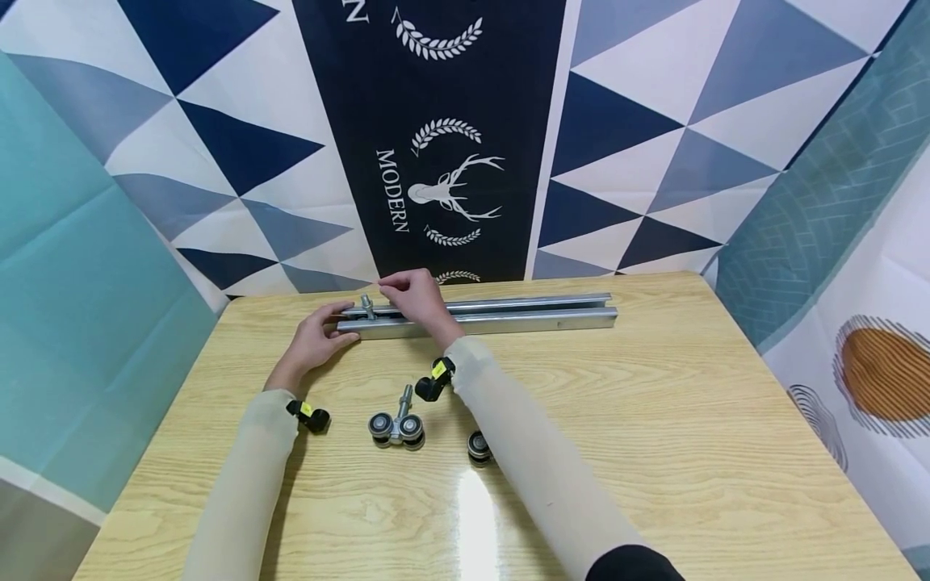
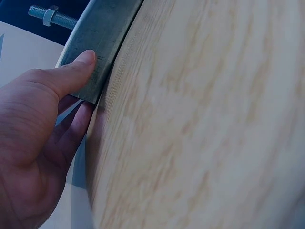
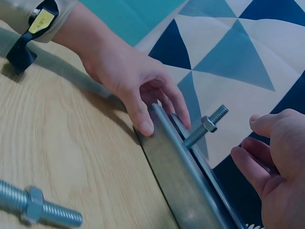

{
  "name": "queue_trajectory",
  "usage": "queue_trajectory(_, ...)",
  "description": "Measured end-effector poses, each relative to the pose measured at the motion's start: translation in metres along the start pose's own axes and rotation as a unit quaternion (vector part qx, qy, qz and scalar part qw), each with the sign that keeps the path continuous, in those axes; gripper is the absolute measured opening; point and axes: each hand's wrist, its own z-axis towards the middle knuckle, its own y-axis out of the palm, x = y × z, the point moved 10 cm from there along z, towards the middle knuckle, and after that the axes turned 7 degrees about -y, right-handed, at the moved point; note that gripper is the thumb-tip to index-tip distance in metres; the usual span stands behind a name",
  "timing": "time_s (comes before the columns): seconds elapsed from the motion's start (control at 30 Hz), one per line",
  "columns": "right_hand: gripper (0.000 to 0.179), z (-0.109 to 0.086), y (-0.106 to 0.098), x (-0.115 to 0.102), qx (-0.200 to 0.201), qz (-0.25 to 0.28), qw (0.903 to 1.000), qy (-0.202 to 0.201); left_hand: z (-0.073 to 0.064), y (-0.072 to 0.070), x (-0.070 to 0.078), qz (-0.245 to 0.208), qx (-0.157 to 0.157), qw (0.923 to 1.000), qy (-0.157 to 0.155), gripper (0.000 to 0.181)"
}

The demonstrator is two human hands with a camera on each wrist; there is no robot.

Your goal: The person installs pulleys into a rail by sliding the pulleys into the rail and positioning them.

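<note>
A metal rail (image 1: pixel 538 323) with a slot along its top lies near the table's back edge. My left hand (image 1: pixel 314 343) holds its left end, the thumb (image 2: pixel 81 71) on the front face and the other fingers at the end and far side. Close to that end a threaded bolt with a nut (image 3: pixel 209 122) sticks up out of the slot; whatever it joins inside the rail is hidden. My right hand (image 1: pixel 420 300) hovers over the rail just right of the bolt. Its fingers (image 3: pixel 250 167) are loosely bent, a gap apart from the bolt, with nothing between them.
Nearer me on the wooden table (image 1: pixel 690 420) stands a roller trolley (image 1: pixel 396 429) with paired wheels and an upright bolt. Another roller (image 1: pixel 478 447) is partly covered by my right sleeve (image 1: pixel 538 468). A patterned cloth wall (image 1: pixel 465 121) rises behind the table.
</note>
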Motion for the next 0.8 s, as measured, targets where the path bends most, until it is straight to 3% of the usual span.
queue_trajectory(0.47,0.021,-0.015,-0.032,0.003,-0.034,-0.004,0.9986,-0.040,0.001,-0.001,0.000,0.002,0.005,1.0000,-0.002,0.068)
queue_trajectory(0.8,0.020,-0.030,-0.069,-0.001,-0.066,-0.057,0.9952,-0.045,0.000,0.000,0.001,-0.002,0.005,1.0000,-0.005,0.068)
